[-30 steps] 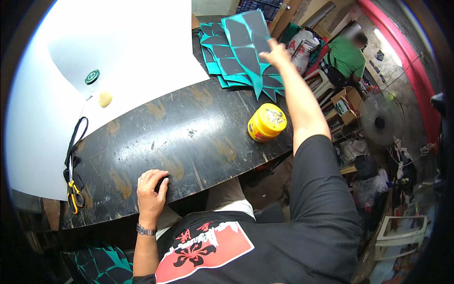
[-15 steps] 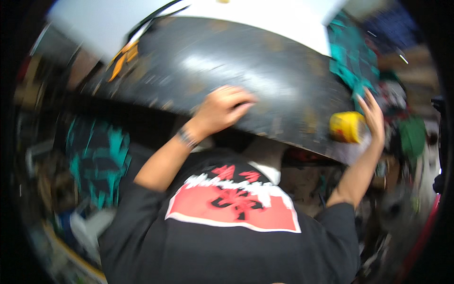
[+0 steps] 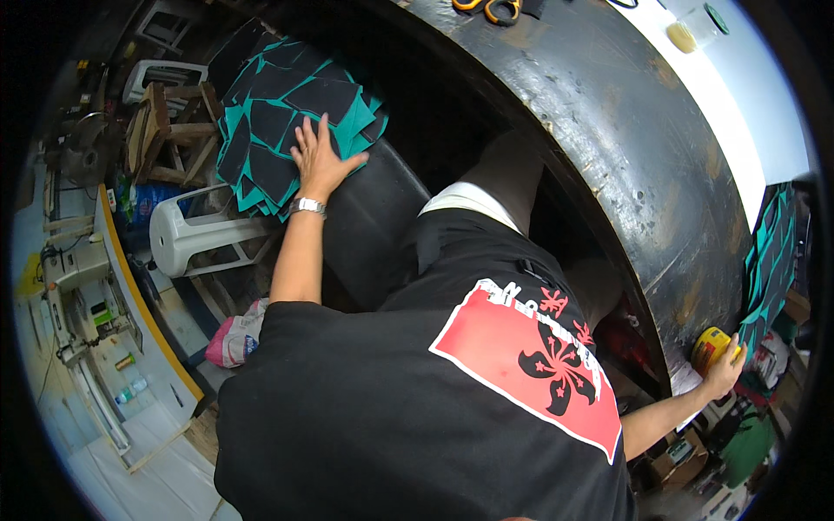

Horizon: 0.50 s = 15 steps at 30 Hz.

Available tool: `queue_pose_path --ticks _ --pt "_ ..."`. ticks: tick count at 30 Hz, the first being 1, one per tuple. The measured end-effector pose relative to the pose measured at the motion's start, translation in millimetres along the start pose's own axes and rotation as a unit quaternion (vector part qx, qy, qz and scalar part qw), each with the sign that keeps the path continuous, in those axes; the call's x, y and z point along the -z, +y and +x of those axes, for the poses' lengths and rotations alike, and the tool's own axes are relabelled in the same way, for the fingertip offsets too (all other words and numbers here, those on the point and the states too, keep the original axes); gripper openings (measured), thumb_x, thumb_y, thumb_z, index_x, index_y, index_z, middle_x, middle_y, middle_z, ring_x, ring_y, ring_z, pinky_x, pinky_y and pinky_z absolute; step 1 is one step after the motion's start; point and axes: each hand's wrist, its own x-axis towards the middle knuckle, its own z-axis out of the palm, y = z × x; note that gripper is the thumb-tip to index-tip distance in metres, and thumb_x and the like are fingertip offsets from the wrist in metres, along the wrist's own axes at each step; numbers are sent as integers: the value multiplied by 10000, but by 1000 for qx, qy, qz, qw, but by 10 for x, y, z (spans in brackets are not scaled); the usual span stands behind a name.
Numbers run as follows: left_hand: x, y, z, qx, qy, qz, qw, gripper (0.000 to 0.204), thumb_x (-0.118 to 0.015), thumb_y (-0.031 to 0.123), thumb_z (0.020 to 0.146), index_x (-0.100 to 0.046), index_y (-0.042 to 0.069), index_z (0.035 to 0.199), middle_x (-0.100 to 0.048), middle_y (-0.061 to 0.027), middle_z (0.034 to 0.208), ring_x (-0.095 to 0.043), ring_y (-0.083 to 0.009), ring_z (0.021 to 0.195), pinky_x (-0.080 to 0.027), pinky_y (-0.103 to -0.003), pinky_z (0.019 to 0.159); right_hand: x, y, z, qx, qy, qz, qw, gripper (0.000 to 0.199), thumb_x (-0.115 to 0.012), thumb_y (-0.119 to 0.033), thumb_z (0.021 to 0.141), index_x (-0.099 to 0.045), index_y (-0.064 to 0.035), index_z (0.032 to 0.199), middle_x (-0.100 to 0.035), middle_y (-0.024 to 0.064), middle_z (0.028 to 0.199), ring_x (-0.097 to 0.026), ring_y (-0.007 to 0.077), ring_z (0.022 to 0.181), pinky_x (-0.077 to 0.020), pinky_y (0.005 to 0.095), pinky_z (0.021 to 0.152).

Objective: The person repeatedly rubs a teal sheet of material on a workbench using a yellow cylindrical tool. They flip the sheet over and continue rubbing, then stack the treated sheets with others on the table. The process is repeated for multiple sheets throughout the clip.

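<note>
My left hand [image 3: 322,163], with a metal-banded watch at the wrist, is open, fingers spread, on the near side of a fanned pile of black-and-teal cut sheet pieces [image 3: 278,122]. The pile is beside a dark flat surface [image 3: 382,208] left of my lap. Far to the right, my right hand [image 3: 723,372] is beside a yellow tin [image 3: 710,350] at the table's end. Its fingers look stretched toward the lower end of a second stack of black-and-teal pieces [image 3: 769,260]; I cannot tell whether they touch it.
A dark, worn worktable [image 3: 625,113] curves along the front, with orange-handled scissors [image 3: 502,10] and a glass jar [image 3: 695,30] toward its far side. At left stand a white plastic stool [image 3: 174,234], a wooden frame stool [image 3: 161,130] and a sewing machine [image 3: 78,269] on its table.
The view has swung left. My left hand has moved from over the table's near edge to the pile on the left, its fingers now spread. My right hand stays near the yellow tin.
</note>
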Motion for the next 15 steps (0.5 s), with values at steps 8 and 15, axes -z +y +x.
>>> queue_pose_path --ticks 8,15 --pt "-386 -917 -123 -19 -101 -73 992 846 -807 468 825 -426 276 1556 -225 -123 1691 -189 -316 1565 -168 -609 1218 -17 83 50 9 -14 19 1000 722 -574 -714 903 -613 -203 1412 -636 145 1376 -610 338 1238 -444 413 1027" --pt "23 -869 79 93 46 -240 965 289 -713 279 943 -745 214 1222 -733 -82 1218 -636 -304 1191 -439 -419 1107 -42 219 113 79 1 29 996 641 -621 -603 939 -598 -190 1430 -579 146 1448 -564 356 1295 -415 423 1071"
